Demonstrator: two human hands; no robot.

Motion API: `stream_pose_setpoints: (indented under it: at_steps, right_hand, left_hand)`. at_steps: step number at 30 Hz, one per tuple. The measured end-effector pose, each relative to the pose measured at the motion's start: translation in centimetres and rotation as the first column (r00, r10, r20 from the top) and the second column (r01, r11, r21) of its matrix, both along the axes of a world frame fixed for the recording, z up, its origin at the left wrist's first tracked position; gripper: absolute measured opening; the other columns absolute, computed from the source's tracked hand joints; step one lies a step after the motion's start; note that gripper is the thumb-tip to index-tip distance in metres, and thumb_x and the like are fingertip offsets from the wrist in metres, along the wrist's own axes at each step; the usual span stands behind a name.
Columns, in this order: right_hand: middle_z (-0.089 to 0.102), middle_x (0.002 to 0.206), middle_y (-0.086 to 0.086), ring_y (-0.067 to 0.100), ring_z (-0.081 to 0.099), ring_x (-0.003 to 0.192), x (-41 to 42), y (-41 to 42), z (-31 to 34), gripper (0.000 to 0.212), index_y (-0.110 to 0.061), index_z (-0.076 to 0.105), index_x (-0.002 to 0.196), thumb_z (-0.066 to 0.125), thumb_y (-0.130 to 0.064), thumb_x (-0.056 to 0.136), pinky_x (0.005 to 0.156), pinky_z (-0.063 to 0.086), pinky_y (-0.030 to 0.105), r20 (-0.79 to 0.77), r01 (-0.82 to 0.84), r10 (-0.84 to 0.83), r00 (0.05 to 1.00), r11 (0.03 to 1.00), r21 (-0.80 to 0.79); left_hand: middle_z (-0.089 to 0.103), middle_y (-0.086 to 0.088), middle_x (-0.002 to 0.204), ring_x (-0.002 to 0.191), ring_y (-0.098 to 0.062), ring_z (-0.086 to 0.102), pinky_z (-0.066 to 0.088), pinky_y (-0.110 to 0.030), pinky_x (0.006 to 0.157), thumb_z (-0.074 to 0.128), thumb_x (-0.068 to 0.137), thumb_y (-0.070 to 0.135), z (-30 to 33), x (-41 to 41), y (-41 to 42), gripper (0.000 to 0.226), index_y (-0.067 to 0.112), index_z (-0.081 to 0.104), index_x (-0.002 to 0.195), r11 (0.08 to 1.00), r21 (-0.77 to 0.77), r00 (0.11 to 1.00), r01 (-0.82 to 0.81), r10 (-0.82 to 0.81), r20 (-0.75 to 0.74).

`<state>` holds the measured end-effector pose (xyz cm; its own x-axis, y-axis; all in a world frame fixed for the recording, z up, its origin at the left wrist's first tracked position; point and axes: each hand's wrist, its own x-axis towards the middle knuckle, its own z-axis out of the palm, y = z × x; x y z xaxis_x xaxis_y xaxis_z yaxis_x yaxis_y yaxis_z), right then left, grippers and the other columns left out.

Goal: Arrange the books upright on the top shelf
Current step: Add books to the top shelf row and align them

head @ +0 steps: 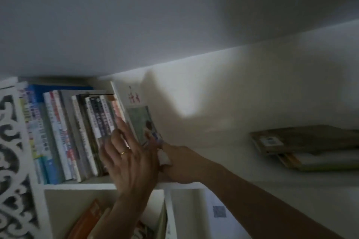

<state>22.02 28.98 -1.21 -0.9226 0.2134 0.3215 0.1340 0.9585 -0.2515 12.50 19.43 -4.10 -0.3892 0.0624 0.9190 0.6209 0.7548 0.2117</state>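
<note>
Books [77, 134] stand upright at the shelf's left. Left hand [128, 157], fingers straight, presses the outermost book [139, 118]; right hand [178, 163] seemingly grips its base. Push it flush before letting go.

Head-worn, tilted upward, close to the top shelf [252, 163]; wall filling the frame's upper half
</note>
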Motion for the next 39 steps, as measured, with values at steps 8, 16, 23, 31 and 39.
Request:
stream_pose_setpoints:
  at_steps: [8,16,23,31,39]
  right_hand:
    - [0.052,0.145,0.009,0.031,0.050,0.132,17.8,9.2,2.8,0.057,-0.021,0.037,0.150,0.057,-0.032,0.098,0.107,0.045,0.045,-0.155,0.483,-0.464,0.872,0.868,0.121]
    - [0.058,0.136,0.016,0.034,0.055,0.124,40.6,19.7,2.3,0.058,-0.010,0.049,0.140,0.050,-0.051,0.100,0.102,0.045,0.042,0.024,0.924,-0.929,0.369,0.364,-0.115]
    - [0.066,0.114,0.013,0.027,0.062,0.100,47.4,24.8,-0.7,0.080,-0.009,0.066,0.113,0.052,-0.081,0.081,0.077,0.045,0.031,0.148,0.970,-0.958,0.245,0.240,-0.051]
    - [0.058,0.093,0.001,0.013,0.054,0.078,45.2,23.0,1.6,0.064,-0.010,0.057,0.106,0.078,-0.063,0.076,0.058,0.038,0.022,0.132,0.933,-0.925,0.356,0.343,-0.110]
    - [0.058,0.111,0.012,0.026,0.058,0.094,42.6,21.4,2.7,0.073,-0.004,0.055,0.118,0.094,-0.036,0.066,0.083,0.050,0.032,0.175,0.806,-0.869,0.464,0.332,-0.490]
  left_hand:
    - [0.060,-0.007,0.131,0.118,-0.030,0.056,0.049,-0.044,0.093,0.047,0.096,0.063,1.3,12.9,8.7,0.059,0.022,0.065,0.134,0.657,-0.327,0.679,0.679,-0.732,-0.059]
    - [0.046,0.022,0.134,0.123,-0.012,0.048,0.045,-0.043,0.102,0.028,0.054,0.111,2.4,21.1,18.3,0.102,0.060,0.029,0.142,0.269,-0.647,0.578,0.714,-0.747,0.327]
    - [0.052,0.026,0.127,0.118,-0.008,0.051,0.047,-0.037,0.095,0.026,0.063,0.107,1.6,20.5,19.6,0.093,0.055,0.043,0.139,0.328,-0.602,0.557,0.728,-0.795,0.241]
    - [0.067,0.013,0.109,0.095,-0.017,0.068,0.056,-0.034,0.072,0.040,0.080,0.090,1.2,21.2,18.6,0.080,0.043,0.045,0.145,0.431,-0.594,0.521,0.679,-0.853,-0.024]
    - [0.056,-0.013,0.134,0.079,-0.030,0.063,0.054,-0.038,0.054,0.035,0.102,0.036,2.6,22.9,18.1,0.047,0.048,0.031,0.147,0.392,-0.888,0.551,0.239,-0.808,-0.209]
